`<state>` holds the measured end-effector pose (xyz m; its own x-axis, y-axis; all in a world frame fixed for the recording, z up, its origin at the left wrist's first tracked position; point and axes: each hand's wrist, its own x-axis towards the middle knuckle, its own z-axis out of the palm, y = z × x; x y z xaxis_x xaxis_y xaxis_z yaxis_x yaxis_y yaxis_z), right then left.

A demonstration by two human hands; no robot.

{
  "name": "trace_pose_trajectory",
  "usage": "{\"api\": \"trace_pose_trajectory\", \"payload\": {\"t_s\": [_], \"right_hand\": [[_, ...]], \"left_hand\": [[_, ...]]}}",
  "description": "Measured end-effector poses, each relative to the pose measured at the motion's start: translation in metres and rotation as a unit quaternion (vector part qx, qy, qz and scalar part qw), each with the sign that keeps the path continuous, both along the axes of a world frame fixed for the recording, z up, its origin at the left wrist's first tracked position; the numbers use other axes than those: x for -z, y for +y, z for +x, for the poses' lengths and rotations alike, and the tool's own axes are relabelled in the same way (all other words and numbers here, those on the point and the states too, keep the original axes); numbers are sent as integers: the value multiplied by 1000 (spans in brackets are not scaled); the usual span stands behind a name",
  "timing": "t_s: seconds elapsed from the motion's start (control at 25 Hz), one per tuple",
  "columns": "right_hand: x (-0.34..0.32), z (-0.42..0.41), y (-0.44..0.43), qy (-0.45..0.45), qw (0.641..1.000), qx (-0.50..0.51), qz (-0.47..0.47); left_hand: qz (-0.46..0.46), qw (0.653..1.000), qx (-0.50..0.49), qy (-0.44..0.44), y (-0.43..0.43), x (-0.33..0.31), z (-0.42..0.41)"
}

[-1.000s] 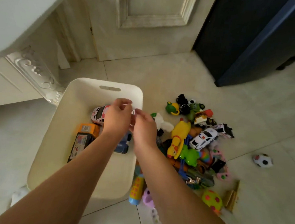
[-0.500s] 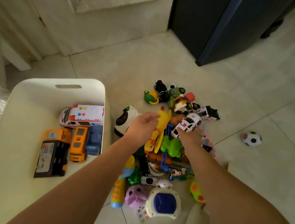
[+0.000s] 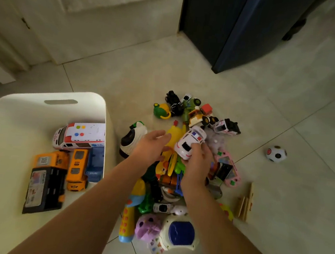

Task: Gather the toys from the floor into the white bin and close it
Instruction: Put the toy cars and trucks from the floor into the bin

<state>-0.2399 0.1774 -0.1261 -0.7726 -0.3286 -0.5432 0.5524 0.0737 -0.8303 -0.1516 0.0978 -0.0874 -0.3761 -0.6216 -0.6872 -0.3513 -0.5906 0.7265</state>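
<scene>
The white bin [image 3: 10, 102] stands open on the left and holds a white ambulance [image 3: 81, 137], orange trucks [image 3: 77, 170] and a black truck [image 3: 44, 191]. To its right a heap of toys lies on the tiled floor. My right hand [image 3: 196, 165] grips a white police car [image 3: 189, 143] lifted off the heap. My left hand [image 3: 151, 145] hovers with straight fingers over a yellow toy [image 3: 175, 134], beside a black-and-white toy [image 3: 131, 141]. A small ball [image 3: 276, 154] lies apart on the right.
A cream door [image 3: 102, 25] and a dark blue cabinet [image 3: 230, 27] stand at the back. Small vehicles [image 3: 199, 115] crowd the far end of the heap. A pink game toy [image 3: 228, 171], wooden sticks [image 3: 245, 205] and a white-and-blue toy [image 3: 180, 234] lie nearer.
Both hands left the bin and swung right to the heap. My right hand closed round the white police car and raised it; my left hand stretched out over the yellow toy.
</scene>
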Motion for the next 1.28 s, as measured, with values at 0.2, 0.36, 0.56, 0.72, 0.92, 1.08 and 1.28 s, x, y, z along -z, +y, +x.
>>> {"api": "trace_pose_trajectory", "payload": {"t_s": [0.2, 0.36, 0.56, 0.72, 0.92, 1.08, 1.28], "right_hand": [[-27, 31, -11, 86, 973, -216, 3], [-4, -27, -29, 343, 881, -237, 222], [22, -105, -70, 458, 699, -400, 377], [44, -123, -93, 433, 622, -490, 430], [41, -110, -72, 510, 718, -340, 329], [13, -57, -47, 400, 867, -265, 133], [-16, -4, -32, 432, 840, -328, 1]], "left_hand": [[70, 992, -35, 104, -1, -5, 18], [82, 986, -56, 132, -10, -1, 28], [119, 979, -80, 144, -19, 11, 22], [161, 969, -112, 149, -28, 17, 18], [195, 949, -170, 181, -37, 13, 12], [186, 943, -163, 223, -35, 4, 5], [224, 913, -126, 317, -23, 3, 8]]}}
